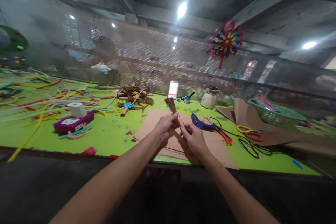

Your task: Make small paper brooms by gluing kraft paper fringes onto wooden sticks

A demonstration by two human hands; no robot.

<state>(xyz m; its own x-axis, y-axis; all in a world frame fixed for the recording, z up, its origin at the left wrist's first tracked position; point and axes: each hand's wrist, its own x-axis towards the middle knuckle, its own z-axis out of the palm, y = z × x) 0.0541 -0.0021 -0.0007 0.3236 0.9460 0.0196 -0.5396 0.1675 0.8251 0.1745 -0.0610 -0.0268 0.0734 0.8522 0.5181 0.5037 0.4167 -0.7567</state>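
Observation:
Both my hands meet above a stack of brown cardboard sheets (154,120) on the green table (110,136). My left hand (164,127) is closed in a pinch on a small brown fringed paper piece (172,105) that sticks up from its fingertips. My right hand (193,138) is closed too, its fingers pressed on the lower stem of the same piece. A blue glue gun (203,123) with an orange nozzle lies just right of my right hand.
Colourful strips litter the left of the table, with a white tape roll (77,109) on a purple box (73,123). A pile of brown paper rolls (132,96), a white kettle (209,98), yellow and red scissors (249,133), a green basket (275,115) and a black cord (252,147) are also there. A paper pinwheel (226,41) hangs on the mesh screen.

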